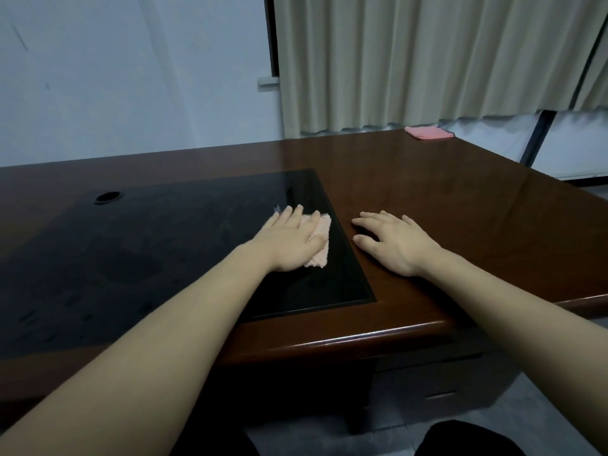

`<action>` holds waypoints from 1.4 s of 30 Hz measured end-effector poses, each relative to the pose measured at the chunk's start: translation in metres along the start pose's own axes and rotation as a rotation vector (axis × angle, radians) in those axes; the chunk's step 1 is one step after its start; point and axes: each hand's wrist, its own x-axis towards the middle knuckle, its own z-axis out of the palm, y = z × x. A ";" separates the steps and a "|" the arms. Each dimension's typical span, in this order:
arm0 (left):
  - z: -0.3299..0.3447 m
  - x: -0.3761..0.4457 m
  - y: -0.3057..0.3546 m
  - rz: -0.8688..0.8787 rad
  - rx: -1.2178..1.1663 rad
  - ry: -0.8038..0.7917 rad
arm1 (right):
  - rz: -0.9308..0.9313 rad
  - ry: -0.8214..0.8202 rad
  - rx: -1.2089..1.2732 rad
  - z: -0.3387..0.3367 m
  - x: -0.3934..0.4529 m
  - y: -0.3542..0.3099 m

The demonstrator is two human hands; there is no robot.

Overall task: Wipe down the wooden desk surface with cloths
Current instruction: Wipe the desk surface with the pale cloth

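A dark brown wooden desk (pixel 444 199) fills the view, with a black glass inset (pixel 138 258) in its middle. My left hand (pixel 288 240) presses flat, fingers straight, on a pale pink cloth (pixel 320 245) lying near the inset's right edge. Most of that cloth is hidden under the palm. My right hand (pixel 393 243) rests flat on the bare wood just to the right of the inset, fingers spread, holding nothing. A second pink cloth (pixel 428 132) lies folded at the desk's far right corner.
A round cable hole (pixel 108 197) sits at the back left of the black inset. Beige curtains (pixel 427 60) hang behind the desk, beside a white wall (pixel 131 70). Desk drawers (pixel 437 380) show below the front edge, above a grey floor (pixel 539 413).
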 end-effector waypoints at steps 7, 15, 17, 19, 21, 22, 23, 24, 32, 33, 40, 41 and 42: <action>0.009 -0.073 0.015 0.111 0.017 -0.038 | 0.005 0.000 -0.024 0.001 0.003 0.000; 0.010 -0.043 0.029 -0.060 -0.022 0.014 | 0.013 0.020 0.009 0.001 0.002 0.003; 0.008 -0.029 0.039 -0.132 -0.034 0.018 | 0.016 0.032 0.026 0.001 0.002 0.004; 0.008 -0.025 0.048 -0.174 -0.041 0.023 | 0.019 0.034 0.029 0.001 0.001 0.005; 0.010 -0.034 0.056 -0.162 -0.048 0.031 | 0.018 0.028 0.030 0.002 0.001 0.005; 0.011 -0.043 0.060 -0.138 -0.050 0.034 | 0.018 0.027 0.030 0.002 0.002 0.005; 0.013 -0.053 0.065 -0.108 -0.049 0.039 | 0.018 0.026 0.027 0.002 0.002 0.004; 0.016 -0.063 0.069 -0.079 -0.044 0.043 | 0.017 0.026 0.023 0.002 0.002 0.004; 0.015 -0.073 0.039 0.048 -0.014 0.012 | 0.020 0.005 -0.006 0.001 0.001 0.005; 0.013 -0.065 0.028 0.024 -0.006 0.018 | 0.019 0.002 -0.008 0.002 0.000 0.005; 0.007 -0.016 -0.016 -0.178 -0.019 0.049 | 0.017 0.007 -0.008 0.001 -0.001 0.002; 0.008 -0.019 -0.012 -0.157 -0.015 0.043 | 0.015 0.008 -0.009 0.002 -0.002 0.002; 0.009 -0.026 -0.008 -0.115 -0.004 0.036 | 0.013 0.010 -0.012 0.003 -0.002 0.001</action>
